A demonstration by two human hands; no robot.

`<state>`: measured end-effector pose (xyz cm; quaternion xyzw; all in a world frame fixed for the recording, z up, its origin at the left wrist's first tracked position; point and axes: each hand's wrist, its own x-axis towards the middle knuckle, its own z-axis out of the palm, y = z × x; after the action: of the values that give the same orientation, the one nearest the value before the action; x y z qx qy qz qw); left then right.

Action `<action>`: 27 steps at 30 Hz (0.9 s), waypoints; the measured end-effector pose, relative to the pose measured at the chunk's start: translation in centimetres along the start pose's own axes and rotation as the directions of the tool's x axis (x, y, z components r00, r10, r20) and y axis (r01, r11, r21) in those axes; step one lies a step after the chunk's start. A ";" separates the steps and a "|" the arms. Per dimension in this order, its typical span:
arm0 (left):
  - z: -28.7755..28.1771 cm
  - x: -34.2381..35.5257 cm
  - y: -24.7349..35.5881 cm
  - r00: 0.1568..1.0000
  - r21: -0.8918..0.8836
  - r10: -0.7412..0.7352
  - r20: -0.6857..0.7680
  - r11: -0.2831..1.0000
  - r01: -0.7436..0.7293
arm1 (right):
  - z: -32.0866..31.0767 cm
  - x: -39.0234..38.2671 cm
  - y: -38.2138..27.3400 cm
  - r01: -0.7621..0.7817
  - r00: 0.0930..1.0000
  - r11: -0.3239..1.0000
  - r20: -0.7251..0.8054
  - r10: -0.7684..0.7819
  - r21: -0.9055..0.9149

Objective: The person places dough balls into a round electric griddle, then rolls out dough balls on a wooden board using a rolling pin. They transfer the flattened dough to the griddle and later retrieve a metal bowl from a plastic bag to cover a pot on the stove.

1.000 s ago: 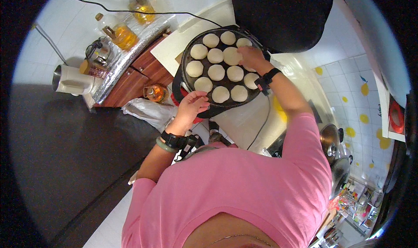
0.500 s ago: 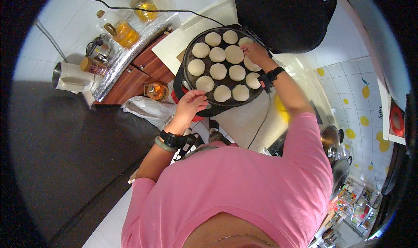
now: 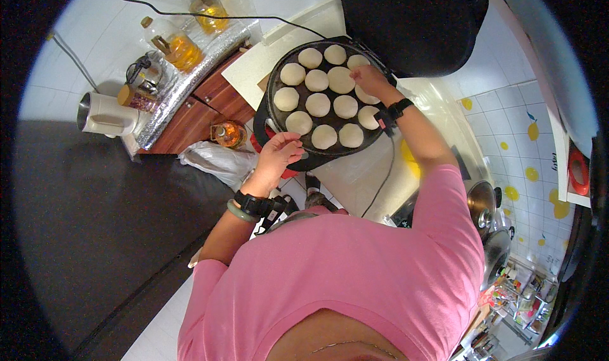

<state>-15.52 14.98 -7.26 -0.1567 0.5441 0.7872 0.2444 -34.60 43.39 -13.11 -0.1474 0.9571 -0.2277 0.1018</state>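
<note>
The dough rounds keep their layout in the pan. The right hand stays at the far-right ones, fingers bunched, any pinch hidden; the left hand curls its fingers loosely.

- Left hand loosely curled, left forearm angled inward
- Right hand farther forward, fingers bunched, right forearm slanting inward from a bent elbow
</note>
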 end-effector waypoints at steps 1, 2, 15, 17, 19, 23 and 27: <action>0.0 0.0 0.0 1.000 0.000 0.000 -0.002 1.000 0.000 | -0.1 -0.1 0.0 0.000 1.000 1.000 0.015 0.000 -0.017; -0.1 0.0 0.0 1.000 -0.003 -0.001 -0.003 1.000 0.001 | -0.1 -0.1 0.0 0.024 1.000 0.999 0.017 -0.024 -0.023; -0.3 0.1 -0.2 0.999 -0.021 0.026 0.021 0.999 -0.026 | -0.7 0.1 -3.8 0.135 0.988 0.983 0.062 -0.144 0.121; -0.2 0.0 -0.1 1.000 -0.019 0.016 0.026 1.000 -0.016 | 0.0 0.7 -5.2 0.148 0.984 0.956 0.062 -0.169 0.252; -0.1 0.0 0.0 1.000 -0.024 0.002 0.030 1.000 -0.001 | 0.7 1.7 -6.4 0.209 0.976 0.977 0.058 -0.212 0.047; -0.1 -0.1 -0.2 0.999 -0.032 0.008 0.032 0.999 -0.007 | 1.1 2.6 -7.8 0.185 0.975 0.982 0.135 -0.178 -0.043; -0.7 0.0 -0.5 1.000 -0.016 0.008 0.000 1.000 -0.008 | 0.9 2.4 -8.7 0.190 0.976 0.980 0.100 -0.195 0.050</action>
<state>-15.24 14.43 -7.90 -0.1564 0.5385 0.7924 0.2401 -34.59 34.80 -10.14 -0.2490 0.9269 -0.2479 0.1320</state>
